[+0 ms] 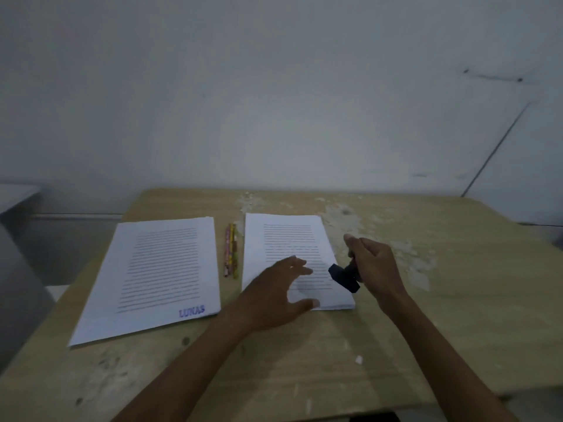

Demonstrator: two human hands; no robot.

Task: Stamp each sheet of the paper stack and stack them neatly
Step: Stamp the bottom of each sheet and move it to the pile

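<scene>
Head view: right hand (pixel 373 263) fingers grip stamp (pixel 344 277)

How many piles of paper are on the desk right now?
2. The stamped pile lies on the left, marked LUKAS at its near corner. The unstamped pile lies to its right, under the left hand. Sheets within each cannot be counted.

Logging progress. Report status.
Right hand grips stamp; left hand open over right stack. Left stack stamped LUNAS. Pencils between, clear.
</scene>
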